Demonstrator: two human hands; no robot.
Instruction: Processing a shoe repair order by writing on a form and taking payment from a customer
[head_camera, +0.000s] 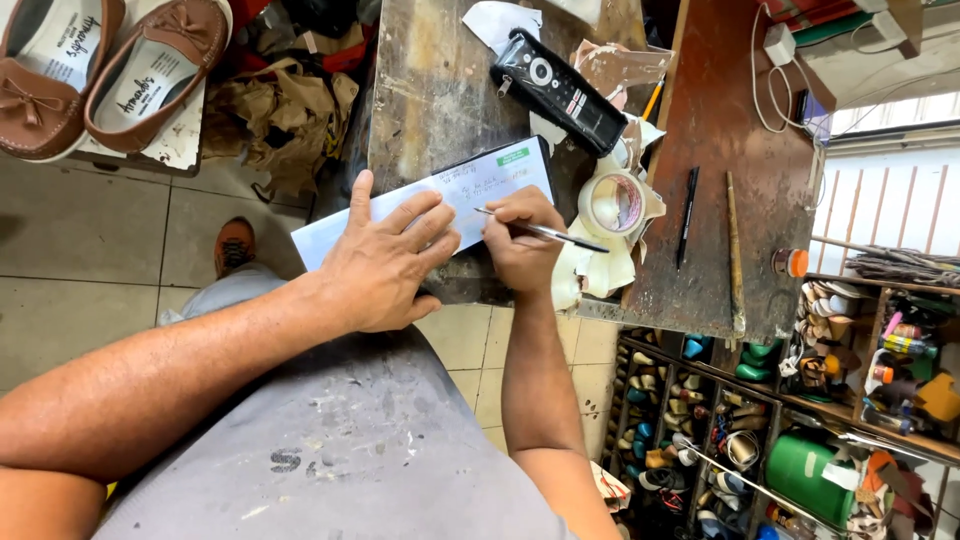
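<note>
Left hand (385, 262): spread flat, pinning long white paper slip (470, 190) to worn wooden table (430, 90). Right hand (522, 245): grips slim silver pen (540, 231), tip on slip, whose long axis runs left-right beneath both.

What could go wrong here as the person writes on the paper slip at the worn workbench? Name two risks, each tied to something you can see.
The slip overhangs the bench edge, pinned only by the left hand; it might bend or shift under the pen in the right hand. The tape roll lies close beside the right hand, so an outward stroke could nudge it.
</note>
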